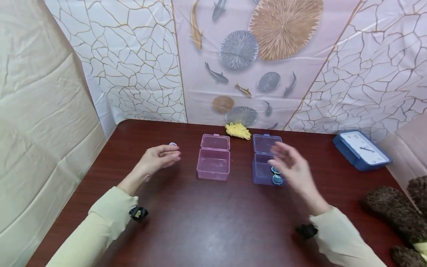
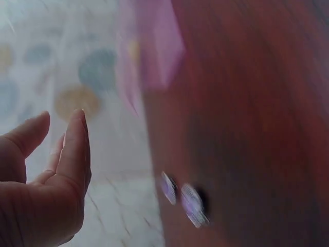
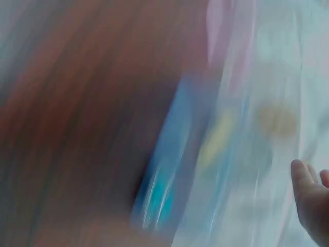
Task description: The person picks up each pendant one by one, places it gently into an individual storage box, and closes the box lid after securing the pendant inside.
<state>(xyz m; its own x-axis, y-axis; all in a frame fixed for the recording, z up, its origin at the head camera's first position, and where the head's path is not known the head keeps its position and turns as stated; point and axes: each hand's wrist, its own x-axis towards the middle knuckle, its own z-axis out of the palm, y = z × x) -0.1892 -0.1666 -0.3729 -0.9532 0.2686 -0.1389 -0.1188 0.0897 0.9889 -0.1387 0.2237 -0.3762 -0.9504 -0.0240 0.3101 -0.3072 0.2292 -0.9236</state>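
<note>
My left hand (image 1: 156,160) hovers above the table left of an open pink plastic box (image 1: 213,175); its fingers are loosely bent and hold nothing. Two small oval purple pieces with pale rims lie on the table beyond that hand; one purple piece (image 2: 193,205) shows in the left wrist view, while the head view has only part of one (image 1: 172,144). Raised over the right side of an open blue plastic box (image 1: 261,174) is my right hand (image 1: 295,172), empty and blurred. Two blue oval pieces (image 1: 277,179) with pale rims sit in the blue box.
A bundle of yellow cord (image 1: 238,131) lies at the table's back edge, between the boxes' raised lids. At the right stands a blue-framed clock (image 1: 361,148). Something brown and fluffy (image 1: 390,207) is at the right front. Patterned cloth (image 1: 143,74) hangs behind the table.
</note>
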